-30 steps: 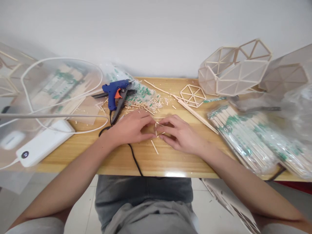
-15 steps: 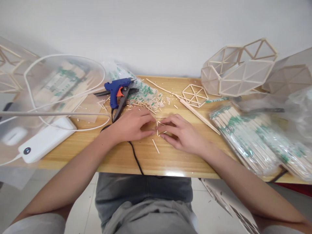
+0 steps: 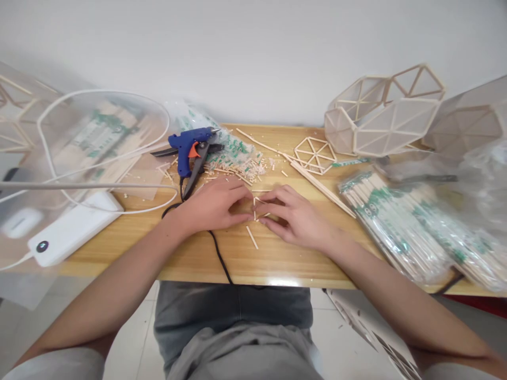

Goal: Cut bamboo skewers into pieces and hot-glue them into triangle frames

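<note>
On the wooden table, my left hand [image 3: 222,203] and my right hand [image 3: 295,216] meet fingertip to fingertip around a small triangle of short wooden sticks [image 3: 254,209]. My left thumb and index finger press at the two ends of its upright stick. From the right, my other hand's fingers grip the slanting sticks and partly cover them. One loose short stick [image 3: 252,237] lies just below, and another stick [image 3: 262,190] lies flat above the fingers. Behind my left hand rests a blue glue gun [image 3: 186,148] beside black-handled cutters [image 3: 197,171].
Cut stick bits and a plastic bag [image 3: 237,153] lie at the back. A hexagonal stick frame [image 3: 316,155], long sticks [image 3: 322,189] and a larger stick structure [image 3: 390,119] are right of them. Packed sticks [image 3: 396,227] lie right; a white power bank [image 3: 75,227] and cable lie left.
The view has shifted very slightly. Both hands stay at the stick triangle with almost the same grip.
</note>
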A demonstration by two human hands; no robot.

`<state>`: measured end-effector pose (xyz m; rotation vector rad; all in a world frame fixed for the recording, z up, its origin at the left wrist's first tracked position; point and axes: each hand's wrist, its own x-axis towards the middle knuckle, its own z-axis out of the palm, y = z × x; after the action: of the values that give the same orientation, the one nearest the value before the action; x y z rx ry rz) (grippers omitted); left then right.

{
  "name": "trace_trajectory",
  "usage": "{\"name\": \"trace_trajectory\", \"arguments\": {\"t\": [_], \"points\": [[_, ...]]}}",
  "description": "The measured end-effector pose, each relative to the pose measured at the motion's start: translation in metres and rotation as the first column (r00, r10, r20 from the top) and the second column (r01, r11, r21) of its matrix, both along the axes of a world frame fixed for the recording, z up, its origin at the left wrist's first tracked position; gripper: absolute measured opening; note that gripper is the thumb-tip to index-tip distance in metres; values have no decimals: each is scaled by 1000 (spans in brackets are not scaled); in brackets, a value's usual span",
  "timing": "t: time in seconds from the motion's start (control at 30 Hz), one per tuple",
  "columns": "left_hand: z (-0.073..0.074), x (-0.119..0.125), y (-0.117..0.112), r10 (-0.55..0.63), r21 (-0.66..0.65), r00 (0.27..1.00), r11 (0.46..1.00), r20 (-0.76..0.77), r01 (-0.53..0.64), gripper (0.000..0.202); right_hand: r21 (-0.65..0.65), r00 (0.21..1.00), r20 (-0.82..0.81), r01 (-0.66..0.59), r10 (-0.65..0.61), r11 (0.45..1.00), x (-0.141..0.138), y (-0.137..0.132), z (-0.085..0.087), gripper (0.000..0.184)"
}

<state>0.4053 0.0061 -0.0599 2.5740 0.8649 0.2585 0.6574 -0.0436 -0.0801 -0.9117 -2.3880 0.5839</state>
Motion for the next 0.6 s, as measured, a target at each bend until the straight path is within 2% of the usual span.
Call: {"name": "trace_trajectory", "arguments": {"t": [0.6], "points": [[1, 1, -1, 3, -12, 1000, 1000, -13, -3, 28, 8, 998, 59, 0, -1, 1000, -1, -1, 2, 23]]}}
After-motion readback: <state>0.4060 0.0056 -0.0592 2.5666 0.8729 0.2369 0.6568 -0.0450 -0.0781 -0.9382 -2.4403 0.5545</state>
